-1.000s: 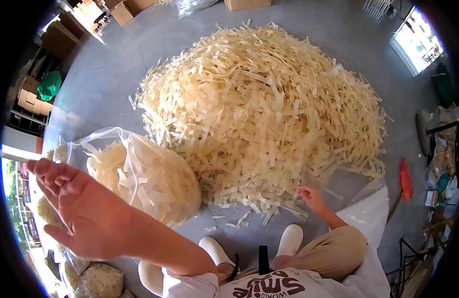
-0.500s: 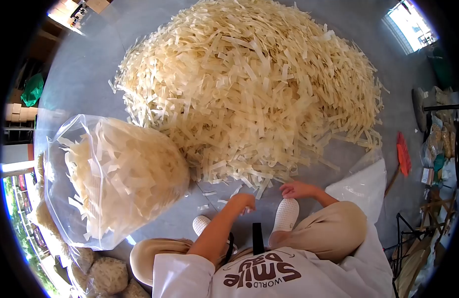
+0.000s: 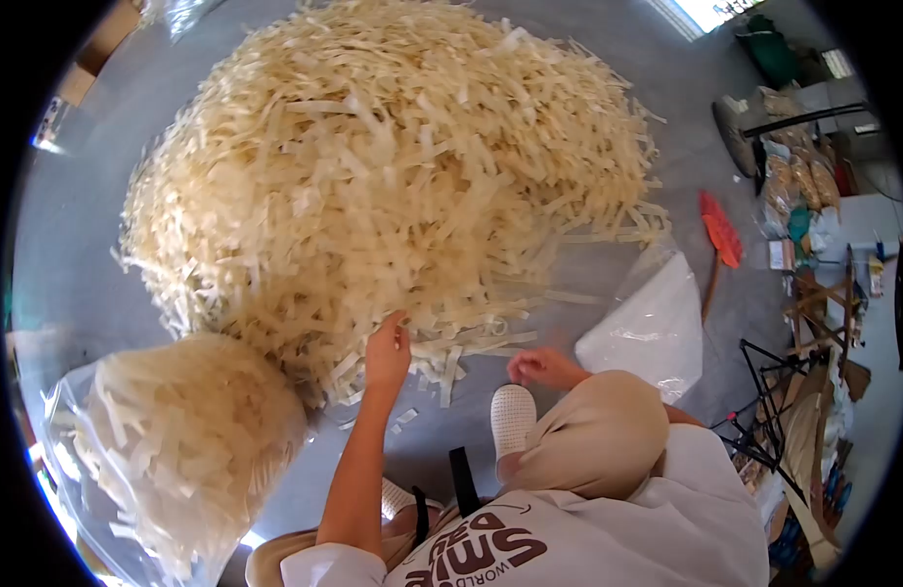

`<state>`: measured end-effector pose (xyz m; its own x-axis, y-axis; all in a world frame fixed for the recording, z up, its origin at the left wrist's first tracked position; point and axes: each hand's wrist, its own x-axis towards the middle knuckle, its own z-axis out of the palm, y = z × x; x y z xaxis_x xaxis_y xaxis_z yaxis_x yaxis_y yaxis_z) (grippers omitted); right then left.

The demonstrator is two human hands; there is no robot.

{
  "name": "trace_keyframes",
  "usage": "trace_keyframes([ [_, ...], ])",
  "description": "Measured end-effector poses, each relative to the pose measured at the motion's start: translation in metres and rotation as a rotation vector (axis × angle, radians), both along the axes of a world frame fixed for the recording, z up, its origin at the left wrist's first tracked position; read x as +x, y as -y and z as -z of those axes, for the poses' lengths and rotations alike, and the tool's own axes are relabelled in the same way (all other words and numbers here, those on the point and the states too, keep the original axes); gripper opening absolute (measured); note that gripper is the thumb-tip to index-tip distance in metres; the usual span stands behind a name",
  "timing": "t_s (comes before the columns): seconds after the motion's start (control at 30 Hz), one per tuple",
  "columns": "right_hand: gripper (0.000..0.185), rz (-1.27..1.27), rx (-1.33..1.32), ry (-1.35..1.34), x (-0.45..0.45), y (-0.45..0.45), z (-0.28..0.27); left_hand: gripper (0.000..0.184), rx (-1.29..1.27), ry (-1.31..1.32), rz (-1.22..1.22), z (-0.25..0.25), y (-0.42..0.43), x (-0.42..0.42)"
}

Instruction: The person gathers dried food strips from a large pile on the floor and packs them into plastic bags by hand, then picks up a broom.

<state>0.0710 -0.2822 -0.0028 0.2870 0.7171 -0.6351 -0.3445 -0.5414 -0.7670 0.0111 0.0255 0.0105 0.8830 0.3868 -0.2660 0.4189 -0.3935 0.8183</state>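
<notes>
A large heap of pale yellow flat strips (image 3: 373, 166) lies on the floor in front of me. My left hand (image 3: 387, 350) reaches to the heap's near edge, fingers stretched forward and slightly bent at the strips; I see nothing held in it. Beside my right knee, my right hand (image 3: 544, 368) hovers over the floor near my shoe, its fingers loosely curled and apart, with nothing in them. A clear plastic bag (image 3: 65, 416) filled with the same strips stands to my left, touching the heap's side.
A white plastic sheet or flat bag (image 3: 647, 328) lies by my right knee. Behind it rests a red broom-like tool (image 3: 720, 230) with a wooden handle. A black metal frame (image 3: 769, 401) and packed bags (image 3: 798, 176) stand at the right. A few strip scraps (image 3: 404, 419) lie near my feet.
My left hand has moved forward from near my feet to the heap's edge. My right hand stays near my right shoe. The view has turned, shifting heap and bag leftward.
</notes>
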Motion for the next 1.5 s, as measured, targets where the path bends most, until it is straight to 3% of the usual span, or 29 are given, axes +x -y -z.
trace_keyframes([
  [0.07,0.021,0.218,0.161,-0.478,-0.055,0.072,0.043,0.014,-0.051,-0.058,0.097,0.007,0.001,-0.003],
  [0.1,0.021,0.234,0.140,-0.523,-0.076,0.089,0.037,0.014,0.033,-0.173,0.200,0.012,0.003,-0.007],
  [0.2,0.021,0.235,-0.066,-0.477,-0.108,0.093,-0.018,0.017,0.206,-0.418,0.407,0.023,0.019,-0.027],
  [0.3,0.021,0.261,-0.168,-0.449,-0.121,0.087,-0.053,0.017,0.268,-0.412,0.489,0.043,0.034,-0.048],
  [0.53,0.022,0.301,-0.221,-0.410,-0.124,0.078,-0.076,0.018,0.222,-0.491,0.461,0.030,0.037,-0.044],
  [0.83,0.022,0.290,-0.246,-0.382,-0.128,0.080,-0.095,0.021,0.279,-0.560,0.638,0.032,0.030,-0.028],
  [0.93,0.022,0.277,-0.256,-0.385,-0.127,0.083,-0.098,0.025,0.202,-0.551,0.658,0.038,0.022,-0.028],
  [1.0,0.022,0.265,-0.264,-0.382,-0.126,0.085,-0.101,0.029,0.012,-0.585,0.624,0.047,0.018,-0.029],
  [1.5,0.023,0.211,-0.289,-0.374,-0.126,0.086,-0.115,0.034,-0.139,-0.510,0.517,0.038,0.018,-0.019],
])
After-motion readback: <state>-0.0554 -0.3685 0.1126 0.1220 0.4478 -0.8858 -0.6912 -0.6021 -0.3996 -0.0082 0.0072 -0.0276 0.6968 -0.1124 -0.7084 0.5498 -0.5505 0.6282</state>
